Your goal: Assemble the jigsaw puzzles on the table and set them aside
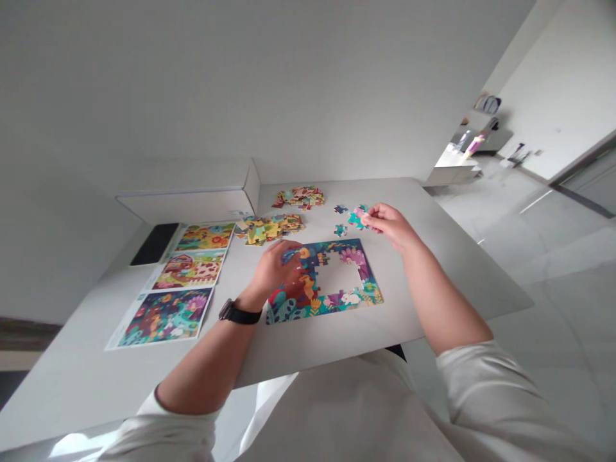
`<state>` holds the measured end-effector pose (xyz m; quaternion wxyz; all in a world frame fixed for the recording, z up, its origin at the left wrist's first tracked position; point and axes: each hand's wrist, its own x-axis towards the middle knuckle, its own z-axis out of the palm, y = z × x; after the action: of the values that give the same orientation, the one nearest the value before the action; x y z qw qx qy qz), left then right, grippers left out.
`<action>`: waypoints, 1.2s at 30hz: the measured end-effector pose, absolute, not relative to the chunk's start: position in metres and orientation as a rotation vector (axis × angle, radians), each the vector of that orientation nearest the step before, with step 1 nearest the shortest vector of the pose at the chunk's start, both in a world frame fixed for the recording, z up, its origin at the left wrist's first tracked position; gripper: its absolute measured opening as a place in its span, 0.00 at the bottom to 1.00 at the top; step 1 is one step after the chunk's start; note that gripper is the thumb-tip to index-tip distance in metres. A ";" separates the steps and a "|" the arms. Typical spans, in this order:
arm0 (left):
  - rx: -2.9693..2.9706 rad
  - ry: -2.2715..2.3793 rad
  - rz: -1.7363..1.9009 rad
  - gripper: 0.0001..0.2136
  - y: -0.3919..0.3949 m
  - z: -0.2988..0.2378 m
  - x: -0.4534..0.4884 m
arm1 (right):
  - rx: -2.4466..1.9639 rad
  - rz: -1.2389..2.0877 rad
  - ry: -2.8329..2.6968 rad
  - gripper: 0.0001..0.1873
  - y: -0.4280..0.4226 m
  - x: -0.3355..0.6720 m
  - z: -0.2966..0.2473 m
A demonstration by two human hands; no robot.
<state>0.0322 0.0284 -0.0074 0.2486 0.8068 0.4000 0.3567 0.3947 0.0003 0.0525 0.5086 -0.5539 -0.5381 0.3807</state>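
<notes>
A jigsaw puzzle (332, 307) lies partly assembled on the table, dark-coloured with plants and animals, with a gap in its middle right. My left hand (278, 268), wearing a black watch, rests over the puzzle's upper left part, fingers apart and holding nothing visible; it hides some of the picture. Beyond the puzzle's top right corner, my right hand (391, 224) pinches a puzzle piece (365, 219) between thumb and fingers. Close by are teal loose pieces (356, 218), a small teal piece (341, 230) and a dark blue piece (341, 209).
Two heaps of pieces, a yellow-green heap (269, 229) and a reddish heap (301, 196), lie behind the puzzle. At left are a sheet with three pictures (185, 273), a black phone (154, 244) and a white box (192, 202). The wall borders the table's back.
</notes>
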 end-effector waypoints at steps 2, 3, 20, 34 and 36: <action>2.092 1.005 0.927 0.16 0.025 0.006 0.041 | -1.303 0.952 -1.280 0.24 -0.020 0.385 0.054; 2.050 0.959 0.900 0.16 0.024 0.012 0.047 | -1.288 0.976 -1.265 0.24 -0.028 0.381 0.052; 1.417 0.939 0.913 0.21 0.013 -0.031 0.124 | -1.271 1.229 -1.195 0.32 -0.036 0.342 -0.015; 1.313 0.894 0.877 0.19 0.004 -0.030 0.124 | -1.302 1.152 -1.224 0.30 -0.040 0.346 -0.017; 1.286 0.908 0.912 0.20 0.004 -0.029 0.124 | -1.310 1.114 -1.199 0.31 -0.039 0.347 -0.017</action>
<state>0.1235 0.0042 -0.0292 0.6142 0.5578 0.3939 0.3955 0.3472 -0.0391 -0.0169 0.4992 -0.5415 -0.4956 0.4603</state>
